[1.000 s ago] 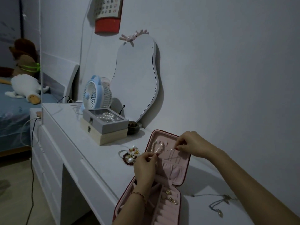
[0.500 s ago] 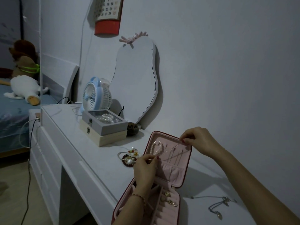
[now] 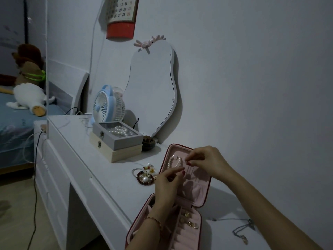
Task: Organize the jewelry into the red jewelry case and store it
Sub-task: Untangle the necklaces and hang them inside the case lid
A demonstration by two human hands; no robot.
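Note:
The red jewelry case [image 3: 204, 191] lies open on the white dresser [image 3: 100, 170], its pink lid upright. A pearl strand [image 3: 173, 161] hangs inside the lid. My right hand [image 3: 207, 162] pinches one end of a thin chain at the lid's hooks. My left hand [image 3: 168, 184] pinches the other end just below; the chain itself is barely visible between them. Gold rings [image 3: 189, 221] sit in the case's ring rolls. A pile of bead bracelets [image 3: 146, 175] lies left of the case. A thin necklace with a pendant [image 3: 242, 231] lies to the right.
A grey box holding pearls [image 3: 117, 135] is stacked on a wooden box [image 3: 122, 152] further back. Behind them are a blue fan [image 3: 106, 104], a small dark bowl [image 3: 148, 142] and a wavy mirror [image 3: 153, 91] against the wall. A cable [image 3: 35, 177] hangs at the dresser's left end.
My two hands have come closer together in front of the lid. The right hand moved left and down toward the pearl strand, and the stretched chain is now slack and short between them.

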